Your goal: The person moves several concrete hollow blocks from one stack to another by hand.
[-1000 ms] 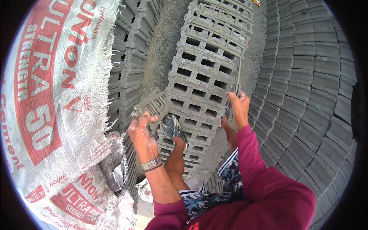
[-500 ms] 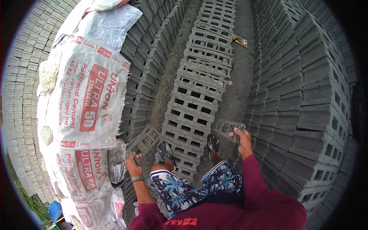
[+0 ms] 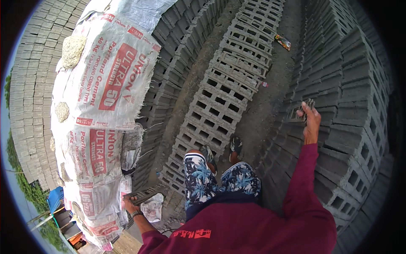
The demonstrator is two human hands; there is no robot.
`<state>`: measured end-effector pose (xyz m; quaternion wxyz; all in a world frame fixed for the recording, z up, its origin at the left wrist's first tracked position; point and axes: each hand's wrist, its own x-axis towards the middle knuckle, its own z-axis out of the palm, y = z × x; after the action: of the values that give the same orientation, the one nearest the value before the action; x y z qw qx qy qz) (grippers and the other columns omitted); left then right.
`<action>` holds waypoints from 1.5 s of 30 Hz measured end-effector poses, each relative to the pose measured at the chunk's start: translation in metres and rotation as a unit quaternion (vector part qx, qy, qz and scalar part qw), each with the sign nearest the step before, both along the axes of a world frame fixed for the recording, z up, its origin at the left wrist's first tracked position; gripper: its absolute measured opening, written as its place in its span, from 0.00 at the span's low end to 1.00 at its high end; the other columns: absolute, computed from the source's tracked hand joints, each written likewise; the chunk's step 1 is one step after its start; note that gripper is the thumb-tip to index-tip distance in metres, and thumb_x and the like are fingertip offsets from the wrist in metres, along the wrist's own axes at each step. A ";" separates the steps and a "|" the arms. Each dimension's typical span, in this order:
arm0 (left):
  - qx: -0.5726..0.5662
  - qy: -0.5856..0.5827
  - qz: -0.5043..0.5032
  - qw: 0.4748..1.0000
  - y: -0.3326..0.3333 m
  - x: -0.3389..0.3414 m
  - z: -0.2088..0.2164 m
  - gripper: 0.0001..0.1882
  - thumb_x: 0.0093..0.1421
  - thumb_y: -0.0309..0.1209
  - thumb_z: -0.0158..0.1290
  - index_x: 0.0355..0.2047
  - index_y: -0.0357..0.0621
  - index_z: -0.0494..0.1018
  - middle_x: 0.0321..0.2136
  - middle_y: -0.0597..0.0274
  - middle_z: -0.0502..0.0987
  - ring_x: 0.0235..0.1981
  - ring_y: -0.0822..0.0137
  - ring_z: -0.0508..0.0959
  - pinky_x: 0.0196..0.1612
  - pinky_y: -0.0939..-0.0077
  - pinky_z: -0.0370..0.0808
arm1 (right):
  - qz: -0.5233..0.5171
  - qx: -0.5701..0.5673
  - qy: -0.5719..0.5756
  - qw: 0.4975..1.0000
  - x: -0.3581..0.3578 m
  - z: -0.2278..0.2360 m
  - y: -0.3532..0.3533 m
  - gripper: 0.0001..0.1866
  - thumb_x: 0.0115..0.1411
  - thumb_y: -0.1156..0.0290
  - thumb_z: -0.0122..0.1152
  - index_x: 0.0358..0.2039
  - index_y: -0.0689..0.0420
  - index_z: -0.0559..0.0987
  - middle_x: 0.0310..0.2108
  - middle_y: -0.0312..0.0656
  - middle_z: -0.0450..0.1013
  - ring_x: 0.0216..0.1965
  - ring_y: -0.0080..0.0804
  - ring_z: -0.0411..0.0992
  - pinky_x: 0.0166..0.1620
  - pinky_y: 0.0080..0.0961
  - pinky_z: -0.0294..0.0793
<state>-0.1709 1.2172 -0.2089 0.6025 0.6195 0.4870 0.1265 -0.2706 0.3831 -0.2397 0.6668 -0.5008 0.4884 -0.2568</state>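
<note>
My left hand (image 3: 131,206), with a band on its wrist, is closed on one end of a grey, cement-crusted slatted plate (image 3: 148,193). This plate sticks out to the right, low beside the printed sacks. On the other side, my right hand (image 3: 311,120) is raised in front of the right-hand block stack, its fingers wrapped round a similar grey slatted plate (image 3: 310,103). Most of that second plate is hidden by the hand or blends into the grey blocks behind. Between my arms, a row of hollow concrete blocks (image 3: 210,111) runs away along the ground, close to my shoes.
Tall stacks of concrete blocks (image 3: 338,108) rise at the right, with another block wall (image 3: 179,55) at the left. White-and-red cement sacks (image 3: 91,93) cover the left stack, weighted with pale lumps (image 3: 72,51). A crumpled colourful wrapper (image 3: 282,42) lies on the path.
My right hand has swung up and outward to the right with its plate. My left hand has moved down and left with the other. The view has shifted and turned.
</note>
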 end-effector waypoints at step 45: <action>-0.399 0.006 -0.215 0.891 -0.328 0.150 -0.119 0.03 0.55 0.20 0.56 0.29 0.34 0.72 0.23 0.57 0.73 0.30 0.59 0.76 0.43 0.63 0.76 | 0.618 -0.100 0.079 0.776 0.155 -0.094 0.300 0.36 0.44 0.61 0.75 0.48 0.74 0.75 0.44 0.60 0.75 0.47 0.46 0.75 0.54 0.35 0.70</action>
<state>-0.0209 0.8889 -0.3283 0.8088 0.4171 0.3547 -0.2146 -0.1156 0.6835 -0.3336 0.5875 -0.7773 0.0961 0.2033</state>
